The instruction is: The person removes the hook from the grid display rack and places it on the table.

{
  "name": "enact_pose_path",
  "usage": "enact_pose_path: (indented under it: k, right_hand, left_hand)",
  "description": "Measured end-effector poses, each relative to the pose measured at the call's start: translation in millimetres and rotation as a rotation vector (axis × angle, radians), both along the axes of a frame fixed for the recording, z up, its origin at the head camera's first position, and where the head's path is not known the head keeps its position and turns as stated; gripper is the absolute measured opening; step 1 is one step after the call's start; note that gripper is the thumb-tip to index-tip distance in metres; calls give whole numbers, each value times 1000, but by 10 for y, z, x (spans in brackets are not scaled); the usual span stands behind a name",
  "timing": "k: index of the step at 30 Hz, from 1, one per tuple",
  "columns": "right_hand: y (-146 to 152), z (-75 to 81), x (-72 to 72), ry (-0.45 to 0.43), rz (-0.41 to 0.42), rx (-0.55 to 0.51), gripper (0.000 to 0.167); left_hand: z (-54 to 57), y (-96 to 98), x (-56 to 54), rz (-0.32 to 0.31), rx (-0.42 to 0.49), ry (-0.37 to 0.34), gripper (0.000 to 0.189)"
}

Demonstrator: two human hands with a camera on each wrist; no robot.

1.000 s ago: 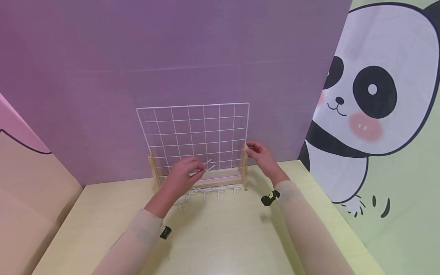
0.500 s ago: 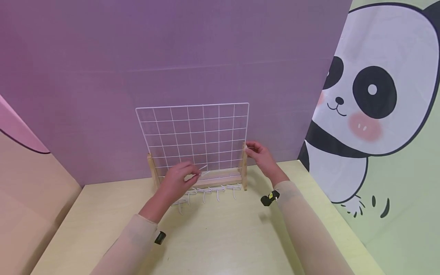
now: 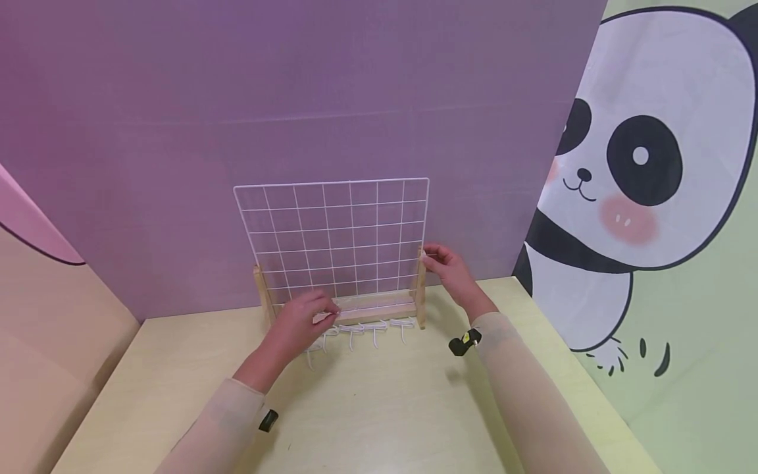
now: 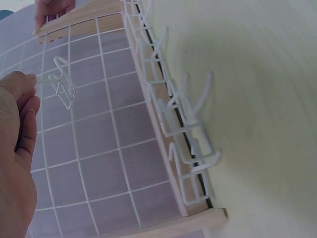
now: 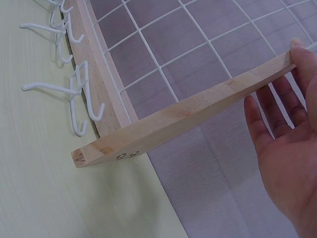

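Observation:
A white wire grid panel (image 3: 331,182) stands upright in a wooden stand (image 3: 379,315). My left hand (image 3: 299,322) is low in front of the panel's lower left part. Its thumb and fingertips pinch a white wire hook (image 4: 64,91), mostly hidden in the head view. At the stand's right side, my right hand (image 3: 454,273) holds the top of the wooden upright (image 5: 188,111), thumb on one side and fingers behind. Several more white wire hooks (image 3: 374,326) lie in a row along the front of the stand's base.
The pale wooden tabletop (image 3: 379,408) extends in front of the stand. Behind it rises a purple wall (image 3: 331,85). A wall with a panda picture (image 3: 645,158) borders the right side.
My left hand has moved down and to the left in front of the panel, still pinching the hook. The right hand stays at the upright, and the stand holds its place.

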State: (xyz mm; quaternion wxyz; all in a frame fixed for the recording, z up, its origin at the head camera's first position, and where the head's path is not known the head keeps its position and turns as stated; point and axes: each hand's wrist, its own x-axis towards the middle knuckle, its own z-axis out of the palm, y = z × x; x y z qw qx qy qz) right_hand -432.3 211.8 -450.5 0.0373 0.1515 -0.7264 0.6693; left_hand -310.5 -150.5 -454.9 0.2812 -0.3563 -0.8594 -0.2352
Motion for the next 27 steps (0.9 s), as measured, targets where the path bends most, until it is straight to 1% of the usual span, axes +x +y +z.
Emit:
enact_pose_path:
  k: [8,14,20,27]
  right_hand:
    - [2,-7,2,-6,-6,6,34]
    - [0,0,7,-6,-9,-6,34]
    - [2,3,1,-5,-5,-17,34]
    - [1,-1,-3,-2,1,-15,33]
  left_hand:
    - [-104,-34,12,45,-47,-100,16]
    - [-184,-55,4,55,-58,-115,17]
    - [-264,-63,-20,44,-59,-125,17]
    - [-319,-49,-36,59,-84,-184,18]
